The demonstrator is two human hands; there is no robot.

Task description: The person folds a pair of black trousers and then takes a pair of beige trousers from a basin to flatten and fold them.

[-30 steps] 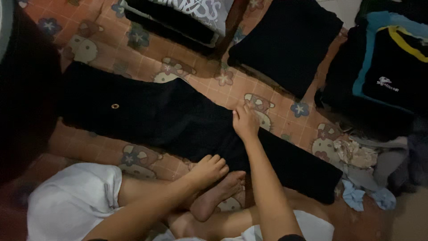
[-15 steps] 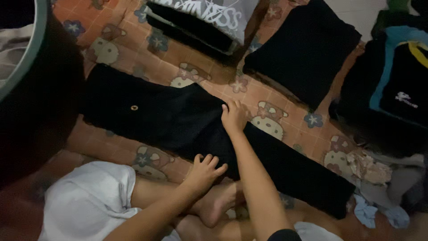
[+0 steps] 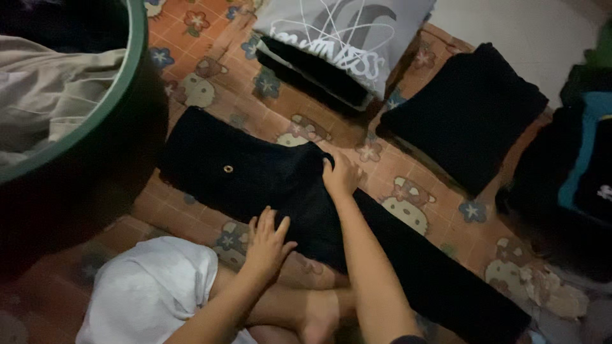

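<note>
Pressing both spread palms, left hand point(image 3: 266, 237) and right hand point(image 3: 342, 176), you flatten soft, limp black trousers point(image 3: 255, 175); grip the edges.

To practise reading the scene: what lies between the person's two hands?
In the head view, only black trousers lie between the left hand and the right hand; both hands rest flat on them.

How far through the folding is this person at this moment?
Done: a folded black garment and a grey printed top on a dark stack lie on the patterned mat. In hand: black trousers spread flat, left hand on the near edge, right hand on the far edge, not yet folded. Left: clothes fill the green tub.
</note>
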